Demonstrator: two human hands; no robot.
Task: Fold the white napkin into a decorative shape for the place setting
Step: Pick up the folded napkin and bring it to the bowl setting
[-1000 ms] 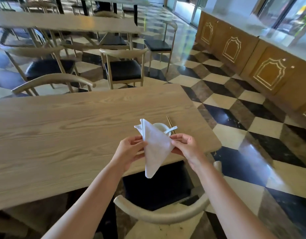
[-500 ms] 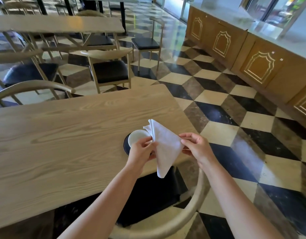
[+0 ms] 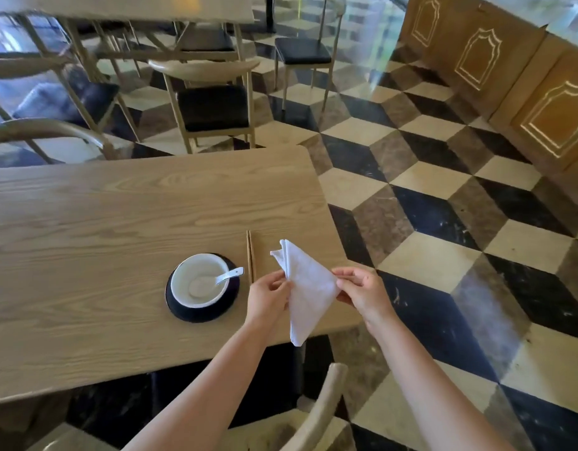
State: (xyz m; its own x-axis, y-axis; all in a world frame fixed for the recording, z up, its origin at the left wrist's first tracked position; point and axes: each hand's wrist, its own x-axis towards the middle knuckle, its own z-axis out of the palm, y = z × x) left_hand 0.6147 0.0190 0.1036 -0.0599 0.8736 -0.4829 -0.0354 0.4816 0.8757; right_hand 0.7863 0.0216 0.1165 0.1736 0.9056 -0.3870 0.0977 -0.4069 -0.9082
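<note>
Hands at work over a restaurant place setting: from my remote seat I see the left hand (image 3: 268,296) and right hand (image 3: 363,291) each pinching a side corner of the white napkin (image 3: 309,288), held in the air above the wooden table's (image 3: 118,222) near right corner, just right of the chopsticks (image 3: 250,255) and the white bowl (image 3: 200,279) with its spoon (image 3: 229,274). I judge the fold midway, the cloth already a layered triangle, tail hanging; the next move, I'd say, calls for bringing the pinched corners together evenly.

Left hand (image 3: 268,299), right hand (image 3: 365,292) pinching folded white napkin (image 3: 309,288), over table (image 3: 118,216)
</note>
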